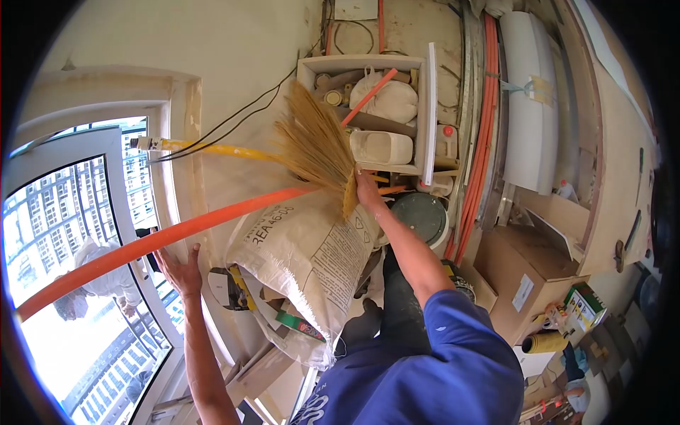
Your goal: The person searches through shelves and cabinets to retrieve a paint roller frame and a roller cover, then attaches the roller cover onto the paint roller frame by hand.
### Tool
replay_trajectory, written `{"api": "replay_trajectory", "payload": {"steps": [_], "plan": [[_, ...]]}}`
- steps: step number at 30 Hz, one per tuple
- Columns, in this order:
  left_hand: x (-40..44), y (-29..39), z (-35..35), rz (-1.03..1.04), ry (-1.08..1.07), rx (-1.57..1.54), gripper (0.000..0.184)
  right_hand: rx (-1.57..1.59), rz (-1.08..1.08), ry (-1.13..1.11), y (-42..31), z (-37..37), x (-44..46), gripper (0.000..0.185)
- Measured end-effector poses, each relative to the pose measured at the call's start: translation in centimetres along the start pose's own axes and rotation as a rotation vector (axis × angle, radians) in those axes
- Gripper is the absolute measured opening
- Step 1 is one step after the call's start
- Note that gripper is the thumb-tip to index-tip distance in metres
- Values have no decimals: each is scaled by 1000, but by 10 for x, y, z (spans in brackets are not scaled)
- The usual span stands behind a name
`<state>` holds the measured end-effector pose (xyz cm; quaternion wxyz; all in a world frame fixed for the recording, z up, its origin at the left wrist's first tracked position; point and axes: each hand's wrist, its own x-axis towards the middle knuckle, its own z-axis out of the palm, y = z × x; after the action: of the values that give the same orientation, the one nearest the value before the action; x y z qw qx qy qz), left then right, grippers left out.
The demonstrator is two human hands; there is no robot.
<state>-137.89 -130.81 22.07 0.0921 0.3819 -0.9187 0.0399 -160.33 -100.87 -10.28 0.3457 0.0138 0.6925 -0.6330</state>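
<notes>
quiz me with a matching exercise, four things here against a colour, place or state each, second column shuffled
Things
1. broom
2. long slanting pipe
3. large sack
4. cardboard box

Descriptions
A. pale, with dark printing
B. brown, with a white label
C. in the right hand
D. orange, crossing in front of white-framed glass

Pairs: 1-C; 2-D; 3-A; 4-B

Open box [306, 74]: is holding a pale tub [382, 148], a tied plastic bag [386, 99] and a slanting orange tube [370, 97]
Box edge: a white strip [431, 117] is lying along it
</notes>
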Motion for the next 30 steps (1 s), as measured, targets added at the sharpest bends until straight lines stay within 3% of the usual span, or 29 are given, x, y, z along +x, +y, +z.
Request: {"api": "replay_trajectory", "payload": {"steps": [7,11,16,19,23,30], "plan": [[-2,-1,3,-82,-1,-31,89,-134,127,-179,4,-23,-41,52],[-2,-3,3,-66,-14,-21,94,-252,22,-237,4,-26,-37,55],[-5,-7,9,-92,-6,-30,95,-392,303,-640,-33,-29,-29,63],[0,3,0,-83,-28,-71,93,-323,406,-753,-23,-23,-34,67],[-3,0,3,-42,-13,-59,86,-659,95,-712,-10,-11,-35,61],[3,5,-1,29,3,-67,87,-615,-106,-501,19,13,-10,47]]}}
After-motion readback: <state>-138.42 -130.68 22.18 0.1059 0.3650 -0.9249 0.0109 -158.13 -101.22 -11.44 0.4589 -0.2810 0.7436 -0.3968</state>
